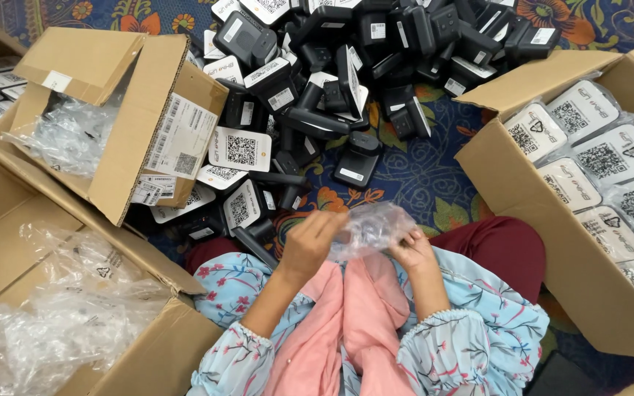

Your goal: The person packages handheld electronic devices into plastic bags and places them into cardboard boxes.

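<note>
**Head view: two hands on one clear plastic bag, three boxes around**

Head view, nearest first: two forearms in pale blue floral sleeves rise over a pink cloth on the lap. The left hand (308, 242) and the right hand (414, 251) both have their grip closed on one crumpled clear plastic bag (370, 227), thin, glossy and wrinkled, held between them just above the lap; whether anything is inside it cannot be told.

Three open cardboard boxes stand on the floor, all plain brown corrugated board. The box at the near left (9, 242) holds loose clear bags, a heap too tangled to count. The box at the right (522, 191) holds flat rounded white cards with square black codes, each in clear wrap; about eight show. The tilted box at the far left (122, 158) carries white paper labels on its side and more clear bags inside.

Beyond the hands, a patterned blue carpet (420, 176) with orange flowers carries a pile of black devices (376, 51), matt, blocky plastic with white stickers, dozens of them, spreading towards the carpet's far edge. Several white coded cards (241, 149) lie at the pile's left side.
</note>
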